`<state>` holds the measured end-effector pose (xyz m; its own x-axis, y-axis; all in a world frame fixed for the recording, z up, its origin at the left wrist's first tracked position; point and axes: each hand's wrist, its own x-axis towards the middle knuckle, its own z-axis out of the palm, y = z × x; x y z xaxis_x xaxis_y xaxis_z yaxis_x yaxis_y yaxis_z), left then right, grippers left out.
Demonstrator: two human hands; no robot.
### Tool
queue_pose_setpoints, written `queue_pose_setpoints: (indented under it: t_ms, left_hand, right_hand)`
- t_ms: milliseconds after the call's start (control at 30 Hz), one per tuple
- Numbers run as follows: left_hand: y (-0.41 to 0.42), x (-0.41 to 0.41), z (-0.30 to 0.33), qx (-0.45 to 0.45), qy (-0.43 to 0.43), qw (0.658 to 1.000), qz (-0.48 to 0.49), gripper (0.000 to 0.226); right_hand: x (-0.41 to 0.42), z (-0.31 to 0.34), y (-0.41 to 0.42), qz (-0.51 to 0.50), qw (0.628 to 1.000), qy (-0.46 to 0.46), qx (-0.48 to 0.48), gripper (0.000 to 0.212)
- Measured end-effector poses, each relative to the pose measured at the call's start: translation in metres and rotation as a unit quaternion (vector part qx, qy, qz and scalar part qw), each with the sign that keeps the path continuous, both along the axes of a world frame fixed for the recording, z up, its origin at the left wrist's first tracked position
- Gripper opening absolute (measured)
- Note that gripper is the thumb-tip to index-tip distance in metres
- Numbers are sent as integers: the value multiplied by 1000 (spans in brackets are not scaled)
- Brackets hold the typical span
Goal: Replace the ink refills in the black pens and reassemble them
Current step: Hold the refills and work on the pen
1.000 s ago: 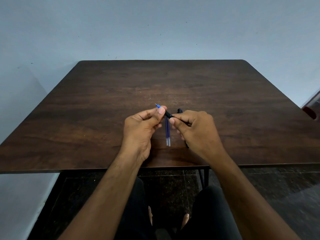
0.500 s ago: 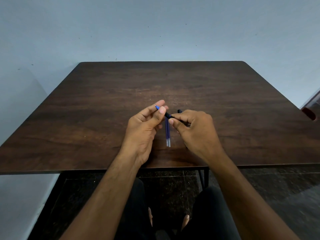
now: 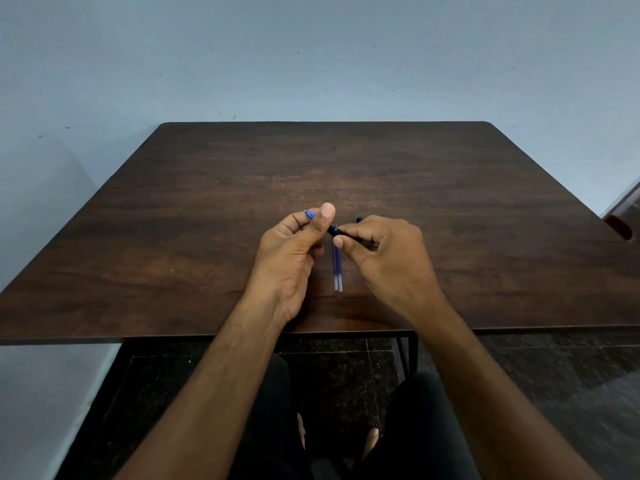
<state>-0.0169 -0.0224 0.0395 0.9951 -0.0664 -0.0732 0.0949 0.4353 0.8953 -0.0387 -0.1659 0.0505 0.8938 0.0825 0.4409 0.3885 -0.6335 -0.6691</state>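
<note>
Over dark woodgrain table [image 3: 207,237], hands grip slim, seemingly plastic pen [image 3: 337,231].

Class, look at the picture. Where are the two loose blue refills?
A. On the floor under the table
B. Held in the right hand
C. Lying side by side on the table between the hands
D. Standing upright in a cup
C: the refills lie flat, side by side, on the table, between the left hand and the right hand, neither of which holds them.
</note>
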Motion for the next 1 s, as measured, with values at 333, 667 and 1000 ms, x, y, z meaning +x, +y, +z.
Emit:
queue_pose_setpoints:
  t_ms: [333, 667, 1000]
  left_hand:
    - [10, -4, -7, -1, -58, 998, -29, 29]
    - [2, 1, -1, 10, -5, 999, 50, 38]
    - [17, 0, -3, 41, -49, 997, -42, 27]
  right_hand:
    - [3, -1, -2, -12, 1000, -4, -10, 9]
    - [1, 1, 1, 4, 1000, 3, 27, 12]
    - [6, -1, -1, -7, 1000, 6, 13, 12]
